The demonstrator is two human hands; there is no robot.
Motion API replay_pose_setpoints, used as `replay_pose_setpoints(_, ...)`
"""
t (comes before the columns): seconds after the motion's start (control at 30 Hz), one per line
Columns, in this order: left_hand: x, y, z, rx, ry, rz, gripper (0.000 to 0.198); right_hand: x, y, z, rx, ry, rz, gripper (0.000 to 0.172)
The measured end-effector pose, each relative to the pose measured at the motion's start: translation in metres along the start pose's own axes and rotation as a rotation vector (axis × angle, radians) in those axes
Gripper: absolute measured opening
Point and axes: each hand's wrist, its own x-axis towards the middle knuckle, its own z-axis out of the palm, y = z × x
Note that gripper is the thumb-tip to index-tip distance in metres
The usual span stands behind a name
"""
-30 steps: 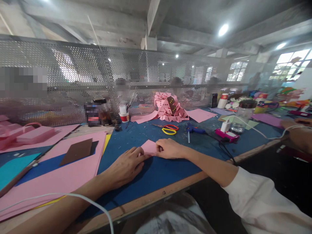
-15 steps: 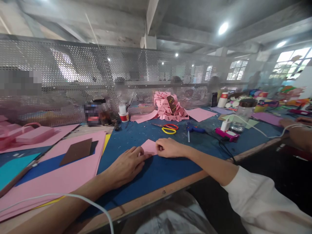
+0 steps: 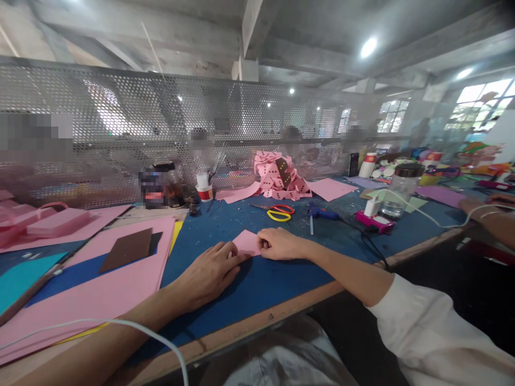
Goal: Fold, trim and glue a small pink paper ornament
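Left fingers (image 3: 235,260) and right fingers (image 3: 265,236) on pink paper (image 3: 246,242)

Wearer's hands (image 3: 212,272): two; pink sheet (image 3: 246,243) between: one; scissors (image 3: 279,215): one.

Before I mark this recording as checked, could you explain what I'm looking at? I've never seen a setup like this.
There is no machine here: a person works with two bare hands. One camera, worn on the head, looks forward and down, so the arms reach in from the near side.

The left hand and right hand both touch a small pink paper, one at each side; how firmly they grip it is hidden.

It lies on a blue work surface. Beyond it are scissors, a blue glue gun and a dotted pink paper bundle. Large pink sheets lie to the left, with a brown sheet on top. At the far right, another person's arm shows.
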Motion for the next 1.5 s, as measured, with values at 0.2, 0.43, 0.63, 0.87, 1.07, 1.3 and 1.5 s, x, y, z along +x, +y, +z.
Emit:
replay_pose_setpoints(0.2,0.001,0.000,0.000,-0.009,-0.002,-0.006,0.040,-0.001,-0.002,0.000,-0.010,0.009,0.017,0.006)
replay_pose_setpoints(0.43,0.001,0.000,-0.001,0.002,-0.010,-0.011,0.040,-0.002,-0.003,-0.005,0.029,-0.015,0.013,0.009)
replay_pose_setpoints(0.63,0.002,-0.001,0.000,-0.007,-0.010,-0.013,0.038,-0.007,-0.003,-0.011,0.081,-0.034,0.055,0.010)
replay_pose_setpoints(0.87,0.011,0.006,-0.003,-0.032,-0.026,-0.005,0.034,-0.001,0.008,-0.018,0.080,-0.130,0.062,0.018)
replay_pose_setpoints(1.07,0.026,0.010,0.002,-0.017,0.002,0.044,0.031,0.007,0.015,-0.021,0.103,-0.207,0.039,0.021)
replay_pose_setpoints(1.3,0.026,0.006,0.009,-0.022,0.022,0.034,0.034,0.007,0.021,-0.023,0.230,-0.236,-0.024,0.020)
replay_pose_setpoints(1.5,0.027,0.005,0.009,0.002,0.023,0.069,0.036,0.007,0.020,-0.026,0.193,-0.247,-0.022,0.021)
